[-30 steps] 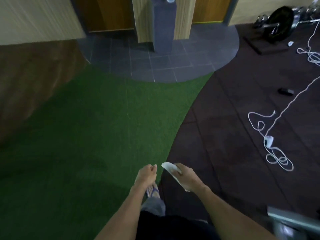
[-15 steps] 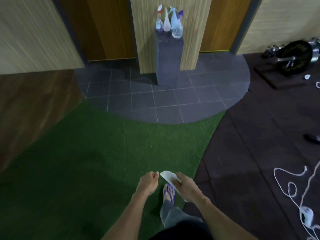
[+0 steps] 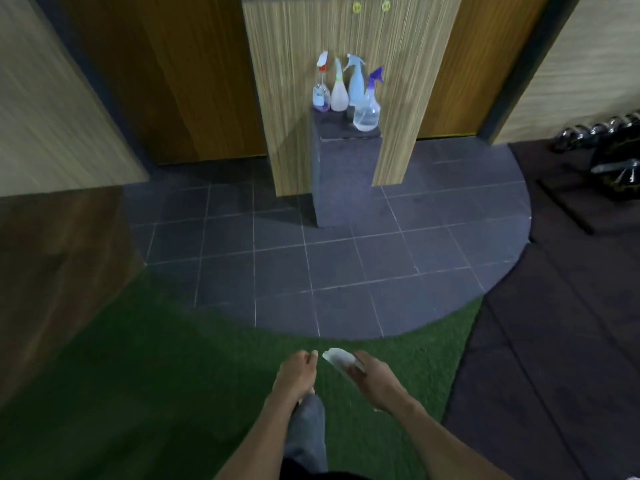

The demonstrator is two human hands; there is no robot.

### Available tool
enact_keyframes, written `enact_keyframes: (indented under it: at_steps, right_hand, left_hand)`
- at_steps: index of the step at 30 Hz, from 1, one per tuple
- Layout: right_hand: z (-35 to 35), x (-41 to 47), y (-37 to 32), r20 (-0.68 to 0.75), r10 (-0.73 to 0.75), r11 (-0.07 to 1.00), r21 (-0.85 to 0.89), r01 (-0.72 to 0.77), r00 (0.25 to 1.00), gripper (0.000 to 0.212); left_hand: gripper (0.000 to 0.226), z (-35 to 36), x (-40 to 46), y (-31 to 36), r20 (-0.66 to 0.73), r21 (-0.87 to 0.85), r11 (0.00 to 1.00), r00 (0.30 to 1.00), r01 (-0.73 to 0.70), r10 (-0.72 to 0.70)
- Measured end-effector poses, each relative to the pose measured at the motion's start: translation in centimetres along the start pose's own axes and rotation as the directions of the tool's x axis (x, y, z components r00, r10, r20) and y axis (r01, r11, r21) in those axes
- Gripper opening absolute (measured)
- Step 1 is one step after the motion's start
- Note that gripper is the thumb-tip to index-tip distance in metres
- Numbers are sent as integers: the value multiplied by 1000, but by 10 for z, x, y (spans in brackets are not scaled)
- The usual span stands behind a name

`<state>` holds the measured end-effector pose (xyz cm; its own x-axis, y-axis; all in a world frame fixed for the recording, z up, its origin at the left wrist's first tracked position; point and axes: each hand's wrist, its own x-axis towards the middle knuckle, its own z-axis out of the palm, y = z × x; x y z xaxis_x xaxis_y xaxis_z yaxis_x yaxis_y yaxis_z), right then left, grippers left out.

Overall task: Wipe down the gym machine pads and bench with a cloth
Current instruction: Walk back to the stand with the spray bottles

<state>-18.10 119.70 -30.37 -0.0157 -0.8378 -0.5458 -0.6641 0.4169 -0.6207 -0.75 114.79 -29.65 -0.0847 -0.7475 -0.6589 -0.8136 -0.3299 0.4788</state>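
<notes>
R hand point(image 3: 375, 382) gripping white cloth point(image 3: 337, 358), low over green turf point(image 3: 138, 375) nr tiled floor's point(image 3: 346, 258) curved edge. L hand point(image 3: 294, 374) loosely curled, nothing held. Four spray bottles point(image 3: 348, 93) atop dark pedestal point(image 3: 341, 174) by far wall.

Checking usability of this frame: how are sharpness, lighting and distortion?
Head view: dim overall, soft with slight motion blur; wide-angle bending at the wall edges; spray bottles legible, cloth in the right hand pale and slightly smeared.
</notes>
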Motion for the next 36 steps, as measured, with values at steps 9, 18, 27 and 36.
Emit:
enact_keyframes:
  at_steps: [9,18,27,36]
  right_hand:
    - [-144,211,-123,-16,-19,999,27,19,1000,66]
    - [-275,445,-179,6,-4,997,77,4,1000,45]
    - [-431,665,-221,35,-63,987,-147,68,997,39]
    - [-477,823,-217,-298,-388,905,-305,298,872,48]
  left_hand:
    - [49,-171,206,132,-20,82,995,998,-56,58]
    - [48,-272,416,258,-72,28,998,995,-62,64]
    - [41,-373,606,405,-125,98,990,985,-102,114]
    - [48,-433,802,471,-224,544,707,734,-452,641]
